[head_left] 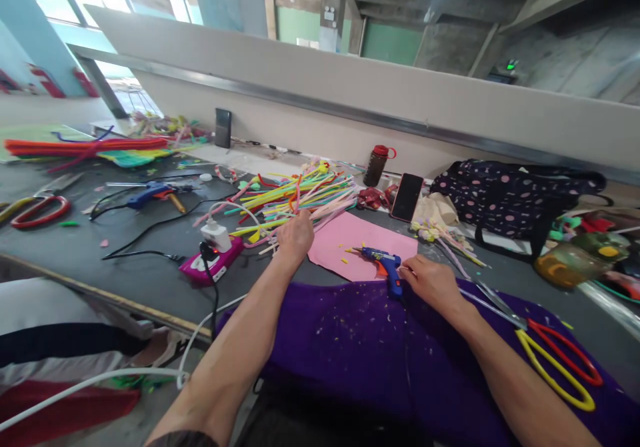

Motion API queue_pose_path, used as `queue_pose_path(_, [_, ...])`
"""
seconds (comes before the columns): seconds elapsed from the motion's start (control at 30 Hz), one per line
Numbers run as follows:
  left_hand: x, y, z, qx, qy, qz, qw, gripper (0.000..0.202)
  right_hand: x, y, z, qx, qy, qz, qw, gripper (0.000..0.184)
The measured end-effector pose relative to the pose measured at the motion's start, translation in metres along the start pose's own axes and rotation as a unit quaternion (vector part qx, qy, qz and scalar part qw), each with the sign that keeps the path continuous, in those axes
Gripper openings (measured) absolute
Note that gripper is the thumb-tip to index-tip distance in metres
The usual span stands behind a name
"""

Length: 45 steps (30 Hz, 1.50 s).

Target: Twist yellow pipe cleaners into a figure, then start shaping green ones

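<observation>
My left fingers (pixel 296 231) are curling inward at the near edge of the heaped pipe cleaners (pixel 325 193); an orange stem is standing up just beyond the knuckles, but I cannot tell whether I am gripping it. My right fingers (pixel 414 272) are bending in just beside the handle of the blue glue gun (pixel 383 259); contact, or anything small pinched there, I cannot make out. The gun is lying on its side across the near edge of a pink sheet (pixel 330 240), nozzle pointing left, away from my right fingers, probably so that the hot end is facing clear of them and the sheet is shielding the table (pixel 140 277) from drips. Yellow scraps (pixel 344 260) are lying near the nozzle. Purple cloth (pixel 330 347) is covering the near edge, likely guarding against mess; pale specks are dotting it. Scissors (pixel 523 322) are resting by my right forearm, red and yellow loops turning outward, seemingly for an easy pick-up. The pipe cleaners are lying beyond the sheet, presumably leaving its middle free for handling. A magenta power strip (pixel 220 268) is sitting left of my arm, carrying a white adapter (pixel 216 235), perhaps keeping cords off the sheet.
</observation>
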State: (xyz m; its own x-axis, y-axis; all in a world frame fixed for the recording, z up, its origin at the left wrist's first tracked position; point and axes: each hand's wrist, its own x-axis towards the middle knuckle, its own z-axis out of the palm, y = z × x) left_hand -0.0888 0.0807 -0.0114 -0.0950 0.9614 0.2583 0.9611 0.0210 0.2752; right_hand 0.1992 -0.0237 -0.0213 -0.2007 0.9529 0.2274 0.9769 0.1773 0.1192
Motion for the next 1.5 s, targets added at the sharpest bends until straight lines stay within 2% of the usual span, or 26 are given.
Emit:
queue_pose_path(0.13, [0.000, 0.000, -0.003, -0.072, 0.023, 0.005, 0.997, 0.037, 0.000, 0.000, 0.001, 0.000, -0.001, -0.003, 1.000, 0.028])
queue_pose_path(0.23, [0.004, -0.002, 0.001, -0.227, 0.023, 0.013, 0.974, 0.030, -0.001, 0.001, 0.002, 0.001, 0.002, -0.007, 1.000, 0.029])
queue_pose_path(0.3, [0.008, -0.004, 0.004, -0.383, -0.013, -0.005, 0.924, 0.025, -0.001, 0.000, 0.002, 0.000, 0.002, -0.010, 1.000, 0.029])
queue_pose_path(0.37, [0.010, -0.005, 0.005, -0.523, -0.063, -0.034, 0.849, 0.020, -0.001, 0.000, 0.002, -0.005, 0.001, -0.011, 1.000, 0.030])
queue_pose_path(0.47, [0.012, -0.006, 0.001, -0.641, -0.113, -0.060, 0.757, 0.019, -0.001, 0.000, 0.004, -0.016, 0.002, -0.015, 1.000, 0.031])
queue_pose_path(0.57, [0.012, -0.007, -0.006, -0.692, -0.152, -0.071, 0.702, 0.021, -0.002, 0.000, 0.007, -0.023, 0.006, -0.027, 0.999, 0.031])
queue_pose_path(0.7, [0.010, -0.007, -0.010, -0.720, -0.188, -0.095, 0.661, 0.018, -0.002, 0.002, 0.011, -0.032, 0.017, -0.036, 0.999, 0.031])
queue_pose_path(0.77, [0.009, -0.006, -0.009, -0.723, -0.193, -0.099, 0.656, 0.018, -0.002, 0.003, 0.013, -0.032, 0.020, -0.043, 0.998, 0.031])
queue_pose_path(0.8, [0.009, -0.006, -0.008, -0.719, -0.187, -0.097, 0.662, 0.018, -0.002, 0.003, 0.014, -0.032, 0.021, -0.046, 0.998, 0.031])
queue_pose_path(0.93, [0.010, -0.005, -0.003, -0.688, -0.118, -0.095, 0.710, 0.019, -0.002, 0.003, 0.014, -0.033, 0.022, -0.044, 0.998, 0.030])
queue_pose_path(1.03, [0.011, -0.006, 0.001, -0.672, -0.084, -0.102, 0.729, 0.019, -0.001, 0.003, 0.013, -0.028, 0.022, -0.042, 0.999, 0.030])
queue_pose_path(1.43, [0.014, -0.008, 0.007, -0.645, -0.068, -0.063, 0.758, 0.022, 0.000, 0.015, 0.018, 0.006, 0.073, -0.051, 0.996, 0.029])
queue_pose_path(1.5, [0.014, -0.009, 0.007, -0.626, -0.060, -0.061, 0.775, 0.021, 0.000, 0.016, 0.019, 0.007, 0.080, -0.052, 0.995, 0.028])
